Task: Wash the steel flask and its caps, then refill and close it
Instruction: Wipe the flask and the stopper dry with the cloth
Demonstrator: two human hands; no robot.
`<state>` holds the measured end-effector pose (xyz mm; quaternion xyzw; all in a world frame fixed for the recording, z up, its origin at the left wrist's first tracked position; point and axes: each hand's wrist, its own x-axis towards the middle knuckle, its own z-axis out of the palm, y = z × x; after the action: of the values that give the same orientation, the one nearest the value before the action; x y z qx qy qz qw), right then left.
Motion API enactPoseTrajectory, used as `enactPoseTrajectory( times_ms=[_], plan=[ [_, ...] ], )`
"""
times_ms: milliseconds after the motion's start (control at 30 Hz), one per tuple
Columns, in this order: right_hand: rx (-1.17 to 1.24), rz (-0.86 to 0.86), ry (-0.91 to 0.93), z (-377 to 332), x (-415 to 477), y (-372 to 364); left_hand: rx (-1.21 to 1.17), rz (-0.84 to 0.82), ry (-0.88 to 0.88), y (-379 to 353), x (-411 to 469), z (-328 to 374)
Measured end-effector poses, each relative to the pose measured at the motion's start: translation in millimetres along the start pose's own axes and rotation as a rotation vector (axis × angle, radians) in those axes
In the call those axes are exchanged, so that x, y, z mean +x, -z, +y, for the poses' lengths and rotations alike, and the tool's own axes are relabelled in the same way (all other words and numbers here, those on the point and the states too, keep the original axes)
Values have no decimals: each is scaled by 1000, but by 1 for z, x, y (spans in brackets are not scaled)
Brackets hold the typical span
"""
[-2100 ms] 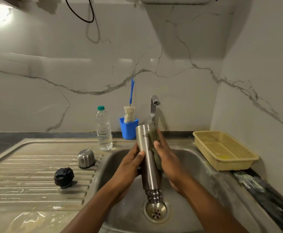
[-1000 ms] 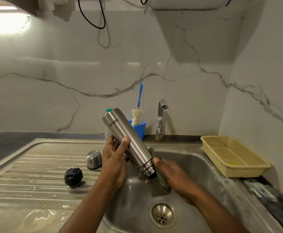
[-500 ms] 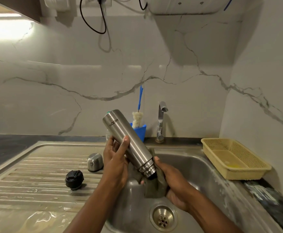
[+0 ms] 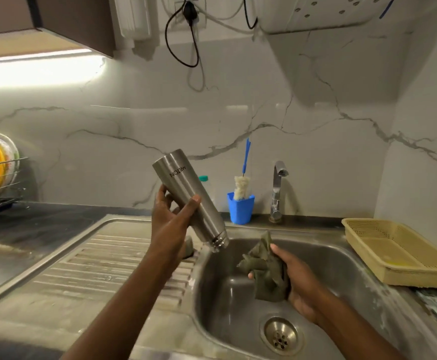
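The left grip (image 4: 172,224) curled thumb and fingers around the steel flask (image 4: 194,196), held above the left rim of the sink (image 4: 238,310). The right grip (image 4: 298,279) clutched a green cloth (image 4: 266,271), apart from it. The wet, smooth steel, held one-handed, could have slipped and dropped. Its long axis tilted, with the mouth pointing down-right and the base up-left.

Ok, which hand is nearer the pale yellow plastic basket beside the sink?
Right. The right hand, holding a crumpled green cloth over the basin, is left of the pale yellow plastic basket; the left hand grips the cylindrical steel flask farther left, above the drainboard.
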<state>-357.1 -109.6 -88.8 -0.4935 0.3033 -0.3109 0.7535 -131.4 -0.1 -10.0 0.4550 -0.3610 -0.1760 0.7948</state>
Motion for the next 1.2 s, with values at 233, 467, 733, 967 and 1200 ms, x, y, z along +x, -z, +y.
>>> enactPoseTrajectory(
  times_ms=[233,467,733,967,1200],
  plan=[
    [6,-102,2,4,-5,-16,301,49,-89,78,17,38],
    [-153,-81,82,9,-3,-17,550,82,-89,129,19,34],
    [-322,-25,159,7,-3,-12,649,116,-60,153,21,8],
    [-314,-10,164,8,-1,-13,651,139,-52,159,22,-1],
    [-295,12,159,9,3,-11,667,145,-43,161,23,-5]
  ],
)
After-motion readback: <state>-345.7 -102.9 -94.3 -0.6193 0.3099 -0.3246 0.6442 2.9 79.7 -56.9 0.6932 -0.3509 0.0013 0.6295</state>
